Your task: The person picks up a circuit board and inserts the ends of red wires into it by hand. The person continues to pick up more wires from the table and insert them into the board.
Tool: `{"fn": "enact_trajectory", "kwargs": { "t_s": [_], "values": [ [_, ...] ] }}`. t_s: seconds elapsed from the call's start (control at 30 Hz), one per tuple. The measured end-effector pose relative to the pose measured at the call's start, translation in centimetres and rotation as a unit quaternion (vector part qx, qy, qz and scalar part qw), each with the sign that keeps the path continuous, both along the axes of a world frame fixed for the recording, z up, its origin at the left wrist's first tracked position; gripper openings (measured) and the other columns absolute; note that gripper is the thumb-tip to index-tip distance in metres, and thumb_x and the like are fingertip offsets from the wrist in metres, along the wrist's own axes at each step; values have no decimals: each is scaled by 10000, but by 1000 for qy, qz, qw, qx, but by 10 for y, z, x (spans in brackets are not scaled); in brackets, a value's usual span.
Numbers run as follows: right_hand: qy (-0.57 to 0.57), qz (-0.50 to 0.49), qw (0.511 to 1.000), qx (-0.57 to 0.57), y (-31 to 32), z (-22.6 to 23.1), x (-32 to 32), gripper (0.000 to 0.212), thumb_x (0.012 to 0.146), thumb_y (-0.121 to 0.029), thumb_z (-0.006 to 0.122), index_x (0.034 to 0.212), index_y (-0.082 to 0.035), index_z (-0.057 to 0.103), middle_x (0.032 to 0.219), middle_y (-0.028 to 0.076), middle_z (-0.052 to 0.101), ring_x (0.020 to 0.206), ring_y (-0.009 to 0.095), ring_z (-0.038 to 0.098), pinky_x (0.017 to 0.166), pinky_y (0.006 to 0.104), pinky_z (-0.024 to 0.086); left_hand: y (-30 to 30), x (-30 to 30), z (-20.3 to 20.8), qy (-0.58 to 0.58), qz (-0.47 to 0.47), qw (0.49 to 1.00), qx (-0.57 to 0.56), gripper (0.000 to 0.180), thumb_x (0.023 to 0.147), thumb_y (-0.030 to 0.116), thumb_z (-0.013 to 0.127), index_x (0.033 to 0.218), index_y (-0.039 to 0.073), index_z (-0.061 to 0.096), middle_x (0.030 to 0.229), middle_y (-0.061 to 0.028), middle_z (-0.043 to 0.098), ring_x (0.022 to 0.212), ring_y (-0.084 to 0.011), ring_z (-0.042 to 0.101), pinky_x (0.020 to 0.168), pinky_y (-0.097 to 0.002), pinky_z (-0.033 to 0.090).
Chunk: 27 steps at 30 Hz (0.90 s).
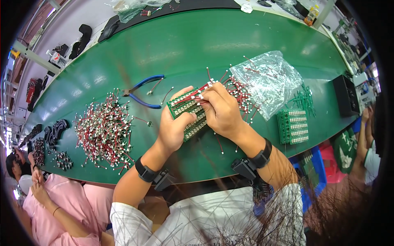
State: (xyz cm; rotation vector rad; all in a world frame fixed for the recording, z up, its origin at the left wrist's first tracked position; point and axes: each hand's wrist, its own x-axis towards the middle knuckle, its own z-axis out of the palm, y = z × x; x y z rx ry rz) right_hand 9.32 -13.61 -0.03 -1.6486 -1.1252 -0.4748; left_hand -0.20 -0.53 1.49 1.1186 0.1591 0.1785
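Note:
A green circuit board panel (189,110) with rows of small white connectors lies tilted in my left hand (170,130), above the table. My left fingers wrap behind it, and the thumb presses on its face. Over the panel's upper part, my right hand (225,111) is closed in a pinch on short red wire leads (192,97) with white plugs. The fingertips partly hide where the plugs meet the board. Behind my right hand, a loose heap of similar wire leads (242,95) spreads on the green table (197,45).
A large pile of wired small boards (102,135) lies left, beside blue-handled pliers (141,85). To the right are a clear plastic bag (269,84), stacked panels (293,127), thin green strips (304,100) and a black bin (345,96). A person in pink (61,201) sits at left.

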Motion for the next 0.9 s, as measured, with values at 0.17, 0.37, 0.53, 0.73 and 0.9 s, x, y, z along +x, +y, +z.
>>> {"fn": "enact_trajectory", "kwargs": {
  "t_s": [0.17,0.37,0.53,0.73,0.9],
  "values": [
    [-17,-14,999,-50,-4,-1,-1,177,742,92,651,892,21,591,858,163,562,738,343,606,622,399,502,3,0,-7,-18,-12,998,53,631,783,-90,501,1403,-27,403,1173,-90,622,1041,-128,592,910,-274,484],
    [-18,-17,999,-31,-4,-4,1,178,742,7,671,890,-1,574,878,158,552,691,339,599,575,402,509,2,-1,-5,-47,20,985,165,622,795,-77,509,1405,-28,400,1181,-83,614,1035,-117,583,917,-265,469],
    [7,7,999,-34,-5,-9,2,257,695,23,729,929,-11,630,892,155,620,762,322,629,649,383,532,0,-2,-6,-54,29,973,224,601,797,-61,506,1391,-37,419,1162,-86,603,1018,-128,572,924,-277,453],
    [-7,6,1000,-19,-2,-11,1,228,695,-45,724,888,-17,605,889,148,574,717,321,615,608,401,521,2,-4,-12,-72,59,936,338,609,769,-72,502,1374,-58,435,1178,-170,572,1045,-217,581,944,-313,446],
    [-17,-8,999,-41,-5,-14,0,235,679,4,729,887,-23,624,852,133,612,736,317,626,655,389,532,-1,-2,-7,-135,72,892,426,621,760,-69,493,1378,-66,428,1195,-194,553,1061,-253,583,960,-325,439]
  ]
}}
